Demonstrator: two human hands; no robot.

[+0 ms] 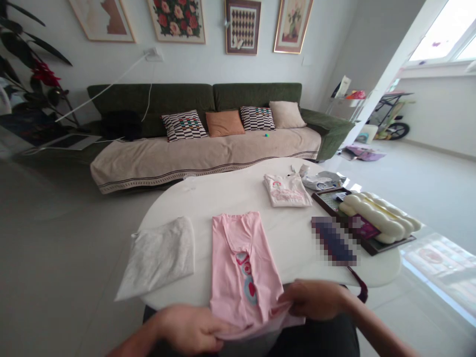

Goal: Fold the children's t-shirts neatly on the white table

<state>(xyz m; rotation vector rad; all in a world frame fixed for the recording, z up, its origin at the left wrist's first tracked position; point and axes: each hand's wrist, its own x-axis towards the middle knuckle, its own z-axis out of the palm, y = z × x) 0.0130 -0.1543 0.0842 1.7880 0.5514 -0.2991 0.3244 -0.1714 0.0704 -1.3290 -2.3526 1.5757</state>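
Note:
A pink T-shirt (228, 277) with a red and blue print lies lengthwise on the white table (223, 193), its sides folded inward and its neckline toward the sofa. Its near end hangs past the table's front edge. My left hand (191, 327) pinches the bottom left corner, and my right hand (314, 299) grips the bottom right corner. Both are closed on the cloth, which stretches between them just above my lap. To the left lies a greyish white piece of cloth or bag (163, 258), its corner past the table edge. A folded white shirt (286, 191) rests farther back.
On the right of the table stands a dark tray (327, 202) with a cream puffy tissue box cover (383, 213). A blurred-out dark flat object (334, 240) with a strap lies before it. Silver packaging (323, 180) sits behind. A green sofa (159, 99) lines the wall.

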